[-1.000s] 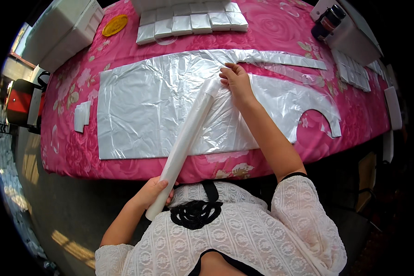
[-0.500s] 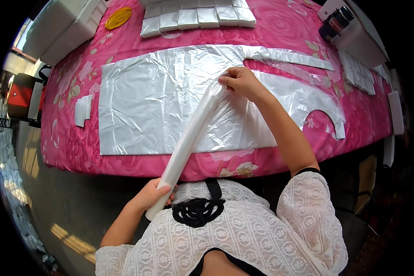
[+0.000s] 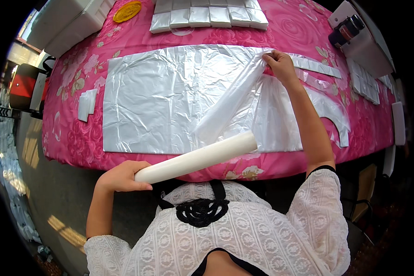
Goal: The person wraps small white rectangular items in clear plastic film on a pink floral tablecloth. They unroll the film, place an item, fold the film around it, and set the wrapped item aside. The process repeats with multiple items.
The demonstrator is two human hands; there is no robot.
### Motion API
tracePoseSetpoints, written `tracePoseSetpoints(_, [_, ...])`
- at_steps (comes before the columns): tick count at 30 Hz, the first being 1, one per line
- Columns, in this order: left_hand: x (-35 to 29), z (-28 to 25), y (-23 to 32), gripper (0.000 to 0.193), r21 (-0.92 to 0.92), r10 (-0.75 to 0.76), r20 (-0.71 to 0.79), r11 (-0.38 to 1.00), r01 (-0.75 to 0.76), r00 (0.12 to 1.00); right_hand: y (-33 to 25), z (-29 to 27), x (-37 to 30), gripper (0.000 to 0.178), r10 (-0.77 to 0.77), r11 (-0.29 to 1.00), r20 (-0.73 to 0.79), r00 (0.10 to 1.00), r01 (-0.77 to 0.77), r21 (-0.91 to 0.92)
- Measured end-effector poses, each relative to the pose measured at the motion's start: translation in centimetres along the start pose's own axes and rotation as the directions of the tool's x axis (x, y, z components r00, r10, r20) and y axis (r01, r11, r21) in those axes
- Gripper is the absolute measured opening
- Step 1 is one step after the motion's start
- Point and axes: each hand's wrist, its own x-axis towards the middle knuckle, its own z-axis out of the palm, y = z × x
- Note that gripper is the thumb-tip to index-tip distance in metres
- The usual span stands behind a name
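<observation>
My left hand (image 3: 123, 176) is wrapped round the near end of a smooth white tube (image 3: 195, 158), which slants up to the right over the table's front edge. My right hand (image 3: 280, 66) pinches a gathered fold of thin translucent plastic film (image 3: 237, 103), lifted off the table at its upper end and trailing down toward the tube. Under it lies a wide, flat stack of shiny plastic film (image 3: 149, 101), creased, with curved cut-outs and strap-like ends (image 3: 315, 67) at the right, apron-like in shape. Whether the film touches the tube's far side is hard to make out.
A pink flowered cloth (image 3: 78, 142) covers the table. Several folded plastic packets (image 3: 209, 17) are stacked at the back; more packets (image 3: 363, 80) lie at the right beside a dark bottle (image 3: 346, 31). Small white pieces (image 3: 87, 105) lie at left, near a white foam box (image 3: 73, 27) and a yellow disc (image 3: 127, 12).
The tube has swung from steep to nearly level, and its far end has come away from the film. My right hand has moved right and slightly up, drawing the film along.
</observation>
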Motion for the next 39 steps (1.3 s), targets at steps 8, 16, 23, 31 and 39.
tracePoseSetpoints(8, [10.9,-1.8,4.7,0.052,0.75,0.58,-0.397,0.651,-0.112,0.711,-3.4,5.8,-0.3,0.019,-0.015,1.0,0.228,0.974,0.017,-0.008])
tracePoseSetpoints(16, [12.0,2.2,4.2,0.077,0.807,0.628,-0.065,0.49,-0.329,0.775,-2.8,6.6,0.5,0.023,0.023,0.999,0.234,0.972,-0.016,-0.029])
tracePoseSetpoints(23, [12.3,4.9,3.1,0.085,0.767,0.582,-0.069,0.55,-0.33,0.811,-6.5,6.7,-5.6,0.044,-0.449,0.811,0.002,0.894,0.408,-0.419])
tracePoseSetpoints(31, [12.1,7.8,3.8,0.085,0.768,0.557,-0.115,0.576,-0.282,0.822,-5.7,5.9,-15.7,0.044,-0.458,0.65,0.353,0.816,0.578,-0.493])
tracePoseSetpoints(39, [12.0,5.0,3.7,0.089,0.603,0.592,-0.043,0.657,-0.452,0.804,-1.1,-4.1,-10.6,0.041,-0.238,0.598,-0.183,0.954,-0.005,-0.802])
